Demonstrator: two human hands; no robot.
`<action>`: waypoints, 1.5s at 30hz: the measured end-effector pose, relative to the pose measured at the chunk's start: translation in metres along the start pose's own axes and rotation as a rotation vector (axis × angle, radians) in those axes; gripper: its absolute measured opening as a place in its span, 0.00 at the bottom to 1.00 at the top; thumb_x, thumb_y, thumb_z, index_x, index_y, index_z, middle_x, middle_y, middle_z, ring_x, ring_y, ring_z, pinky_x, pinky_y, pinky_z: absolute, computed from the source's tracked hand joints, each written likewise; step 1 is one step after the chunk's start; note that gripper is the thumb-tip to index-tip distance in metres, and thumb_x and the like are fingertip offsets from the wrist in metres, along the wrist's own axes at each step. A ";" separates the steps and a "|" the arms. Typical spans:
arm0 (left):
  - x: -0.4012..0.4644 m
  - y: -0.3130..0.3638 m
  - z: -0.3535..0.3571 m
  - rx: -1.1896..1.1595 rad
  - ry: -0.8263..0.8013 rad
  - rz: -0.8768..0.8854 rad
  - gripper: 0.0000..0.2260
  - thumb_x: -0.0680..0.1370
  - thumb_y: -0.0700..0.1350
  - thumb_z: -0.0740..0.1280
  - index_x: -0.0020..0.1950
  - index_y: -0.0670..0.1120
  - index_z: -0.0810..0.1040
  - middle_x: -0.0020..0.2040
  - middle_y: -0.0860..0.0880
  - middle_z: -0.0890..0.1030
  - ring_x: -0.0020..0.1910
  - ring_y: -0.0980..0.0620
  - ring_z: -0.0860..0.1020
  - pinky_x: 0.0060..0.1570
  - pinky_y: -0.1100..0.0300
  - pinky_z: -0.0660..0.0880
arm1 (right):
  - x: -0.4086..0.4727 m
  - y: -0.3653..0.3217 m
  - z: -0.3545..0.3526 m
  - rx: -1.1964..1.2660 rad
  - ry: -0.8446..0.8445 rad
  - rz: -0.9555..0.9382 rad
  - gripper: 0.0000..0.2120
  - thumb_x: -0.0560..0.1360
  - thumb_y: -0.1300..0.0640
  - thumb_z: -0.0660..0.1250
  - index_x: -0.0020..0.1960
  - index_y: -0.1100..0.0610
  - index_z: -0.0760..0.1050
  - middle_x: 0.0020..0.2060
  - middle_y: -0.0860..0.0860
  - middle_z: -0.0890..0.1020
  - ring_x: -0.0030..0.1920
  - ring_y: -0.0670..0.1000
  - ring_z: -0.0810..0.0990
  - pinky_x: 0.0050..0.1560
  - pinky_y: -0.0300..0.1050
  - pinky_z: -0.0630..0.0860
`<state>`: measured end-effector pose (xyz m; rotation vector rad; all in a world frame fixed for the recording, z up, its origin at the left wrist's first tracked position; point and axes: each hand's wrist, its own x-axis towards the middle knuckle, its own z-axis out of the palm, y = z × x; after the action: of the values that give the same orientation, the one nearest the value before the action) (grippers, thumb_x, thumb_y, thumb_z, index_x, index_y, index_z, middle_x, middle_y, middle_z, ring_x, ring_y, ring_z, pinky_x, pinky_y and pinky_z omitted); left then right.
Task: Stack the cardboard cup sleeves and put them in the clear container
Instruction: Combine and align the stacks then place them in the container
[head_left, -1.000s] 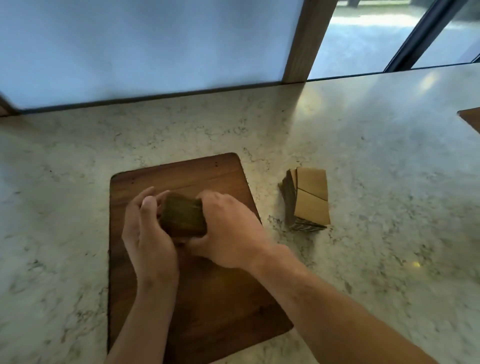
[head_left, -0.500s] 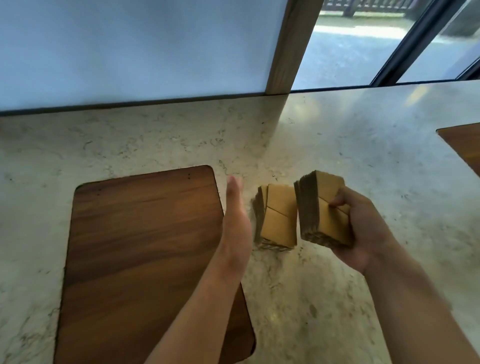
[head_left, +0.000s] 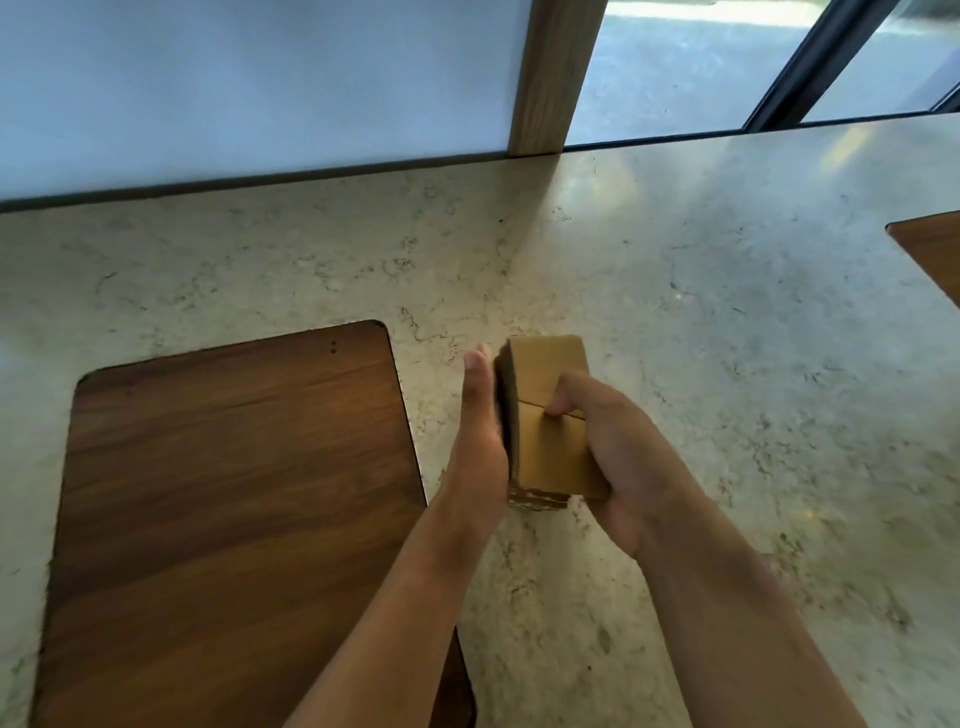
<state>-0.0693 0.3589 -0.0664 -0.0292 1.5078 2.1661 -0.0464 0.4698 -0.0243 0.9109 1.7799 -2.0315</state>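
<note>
One thick stack of flattened brown cardboard cup sleeves (head_left: 545, 415) stands on edge on the marble counter, just right of the wooden board. My right hand (head_left: 618, 457) grips its right face, fingers curled over the top sleeve. My left hand (head_left: 480, 431) is flat and upright, its palm pressed against the stack's left side. The stack is squeezed between both hands. No clear container is in view.
A dark wooden cutting board (head_left: 234, 509) lies on the left of the marble counter (head_left: 727, 364). The corner of a second wooden board (head_left: 935, 249) shows at the right edge. A wall, a wooden post (head_left: 550, 73) and windows run along the back.
My right hand has brought the stack it carried from the board against the stack on the counter, making one stack. My left hand closed in from the left to press on it.
</note>
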 end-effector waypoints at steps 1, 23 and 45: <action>0.001 -0.001 0.001 -0.036 0.030 0.011 0.35 0.77 0.71 0.48 0.70 0.52 0.78 0.62 0.50 0.86 0.62 0.51 0.84 0.54 0.60 0.81 | -0.001 0.000 0.004 -0.036 -0.010 -0.006 0.18 0.63 0.47 0.68 0.51 0.52 0.81 0.40 0.52 0.84 0.45 0.56 0.81 0.45 0.54 0.79; -0.013 0.006 -0.007 0.042 0.027 -0.076 0.29 0.77 0.74 0.55 0.69 0.62 0.79 0.65 0.50 0.84 0.63 0.50 0.83 0.61 0.45 0.81 | 0.000 -0.019 -0.017 -0.052 -0.123 0.121 0.30 0.66 0.48 0.78 0.63 0.61 0.78 0.57 0.63 0.84 0.57 0.65 0.84 0.52 0.57 0.82; -0.027 -0.007 -0.035 -0.484 0.082 -0.140 0.31 0.71 0.47 0.70 0.74 0.41 0.73 0.48 0.39 0.87 0.40 0.42 0.87 0.31 0.50 0.83 | -0.008 -0.001 0.016 -0.334 -0.243 -0.015 0.40 0.56 0.48 0.83 0.66 0.52 0.73 0.55 0.55 0.86 0.53 0.54 0.88 0.54 0.57 0.85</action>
<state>-0.0519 0.3199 -0.0786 -0.3779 0.9548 2.3820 -0.0447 0.4527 -0.0179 0.5291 1.9104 -1.6953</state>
